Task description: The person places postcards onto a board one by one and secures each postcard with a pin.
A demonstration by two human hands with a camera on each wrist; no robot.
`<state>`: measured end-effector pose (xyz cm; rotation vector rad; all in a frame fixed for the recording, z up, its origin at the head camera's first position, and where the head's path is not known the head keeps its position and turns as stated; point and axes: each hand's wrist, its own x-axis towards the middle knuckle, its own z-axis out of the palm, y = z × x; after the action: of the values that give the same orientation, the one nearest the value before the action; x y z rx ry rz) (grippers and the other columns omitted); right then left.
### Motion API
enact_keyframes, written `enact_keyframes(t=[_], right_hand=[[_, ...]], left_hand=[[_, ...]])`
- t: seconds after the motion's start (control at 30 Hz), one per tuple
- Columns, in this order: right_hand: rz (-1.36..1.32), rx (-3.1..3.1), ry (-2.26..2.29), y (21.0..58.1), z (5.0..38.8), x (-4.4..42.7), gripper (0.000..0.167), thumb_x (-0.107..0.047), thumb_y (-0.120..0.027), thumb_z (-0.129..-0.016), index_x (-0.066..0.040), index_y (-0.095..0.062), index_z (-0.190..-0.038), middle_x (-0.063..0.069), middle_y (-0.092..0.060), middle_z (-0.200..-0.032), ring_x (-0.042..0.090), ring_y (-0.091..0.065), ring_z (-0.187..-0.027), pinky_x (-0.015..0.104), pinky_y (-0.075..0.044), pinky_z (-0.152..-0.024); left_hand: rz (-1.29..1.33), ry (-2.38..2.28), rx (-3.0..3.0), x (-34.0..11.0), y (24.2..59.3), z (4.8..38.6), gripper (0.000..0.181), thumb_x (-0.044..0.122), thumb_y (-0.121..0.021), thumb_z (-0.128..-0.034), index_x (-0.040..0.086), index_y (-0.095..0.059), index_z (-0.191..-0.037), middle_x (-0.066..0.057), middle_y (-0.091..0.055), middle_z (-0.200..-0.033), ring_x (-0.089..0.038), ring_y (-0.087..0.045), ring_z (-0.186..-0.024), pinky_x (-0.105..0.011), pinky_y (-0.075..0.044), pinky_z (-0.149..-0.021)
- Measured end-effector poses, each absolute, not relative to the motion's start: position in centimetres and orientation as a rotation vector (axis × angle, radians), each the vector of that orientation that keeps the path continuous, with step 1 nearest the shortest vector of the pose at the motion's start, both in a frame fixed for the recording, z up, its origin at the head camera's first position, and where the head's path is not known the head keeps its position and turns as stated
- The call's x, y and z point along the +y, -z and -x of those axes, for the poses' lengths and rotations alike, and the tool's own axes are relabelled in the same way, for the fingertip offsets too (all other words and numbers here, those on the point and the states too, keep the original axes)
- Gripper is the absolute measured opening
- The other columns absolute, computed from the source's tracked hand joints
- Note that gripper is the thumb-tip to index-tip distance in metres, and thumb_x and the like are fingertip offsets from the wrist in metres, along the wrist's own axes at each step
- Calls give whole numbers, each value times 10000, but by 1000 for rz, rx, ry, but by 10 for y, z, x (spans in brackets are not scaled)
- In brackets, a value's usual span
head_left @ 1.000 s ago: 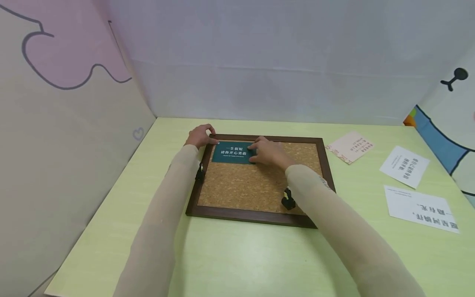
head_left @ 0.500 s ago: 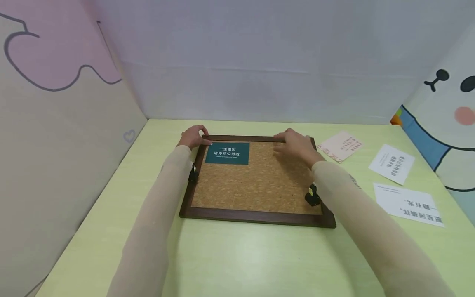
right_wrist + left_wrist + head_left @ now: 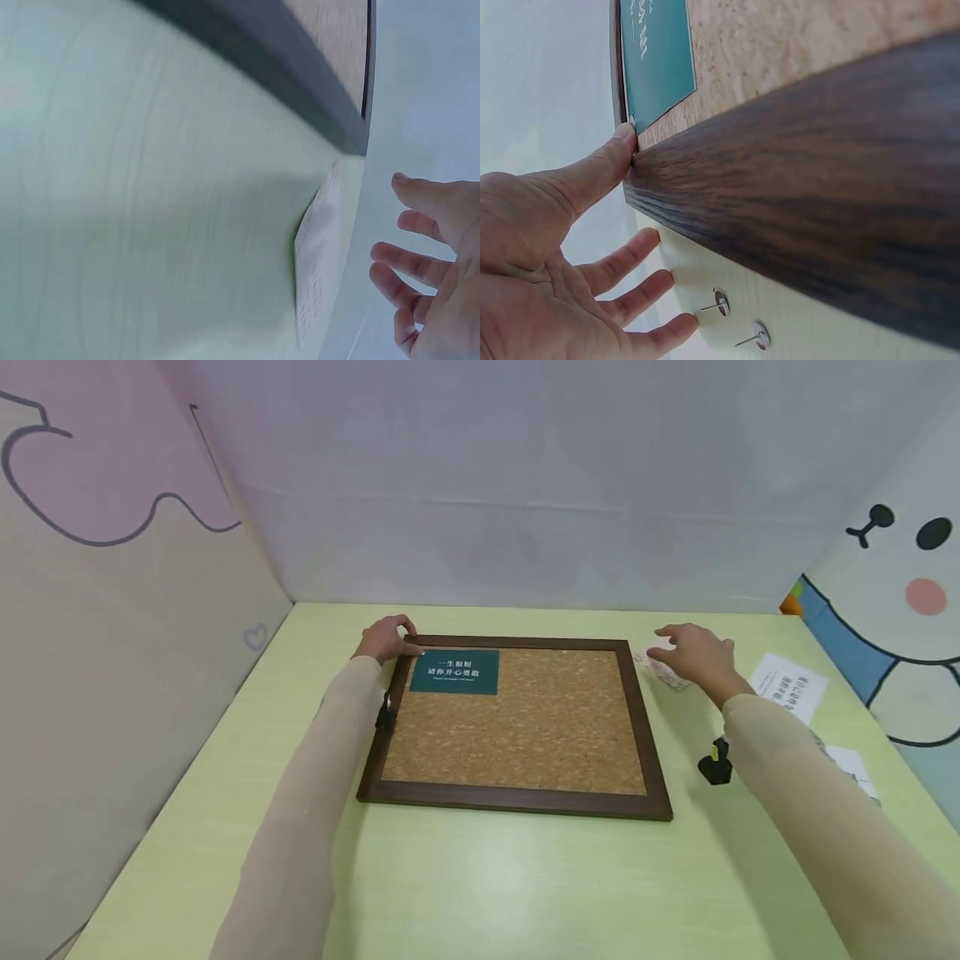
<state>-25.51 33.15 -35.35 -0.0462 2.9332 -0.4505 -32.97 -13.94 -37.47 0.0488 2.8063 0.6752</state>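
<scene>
A cork board with a dark brown frame (image 3: 517,797) lies flat, and a green card (image 3: 454,672) with white writing is at its far left corner. My left hand (image 3: 382,641) is at that corner. In the left wrist view, the thumb of my left hand (image 3: 525,247) touches the frame's corner beside a small pin (image 3: 632,121) on the green card (image 3: 658,64); other fingers are spread outside the frame. My right hand (image 3: 701,660), fingers loosely bent and empty, is over a pink-patterned card (image 3: 670,677), partly covering it. The right wrist view shows this card (image 3: 319,255) below the hand (image 3: 459,285).
A white card (image 3: 787,685) lies right of my right hand. Another white card (image 3: 851,767) is mostly hidden by the right sleeve. Two metal pins (image 3: 722,302) lie beyond the frame in the left wrist view. A pale cloth wall (image 3: 465,552) stands behind the table.
My right hand has let go of the green card and moved right, past the frame, to the pink-patterned card. My left hand has stayed at the board's corner.
</scene>
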Motion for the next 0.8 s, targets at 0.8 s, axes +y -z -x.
enact_keyframes(t=[0.8], right_hand=[[-531,2816,359,371,204,452,664,-499,-587,-907,150,-530,-1031,304,-615,-906,616,-442,-1064,810,-141,-982]], left_hand=[[-5,-755,2804,-136,379,330,322,216,-699,-918,62,-559,-1164,-206,-530,-1360,-346,-450,-1078,-542,-252,-1119]])
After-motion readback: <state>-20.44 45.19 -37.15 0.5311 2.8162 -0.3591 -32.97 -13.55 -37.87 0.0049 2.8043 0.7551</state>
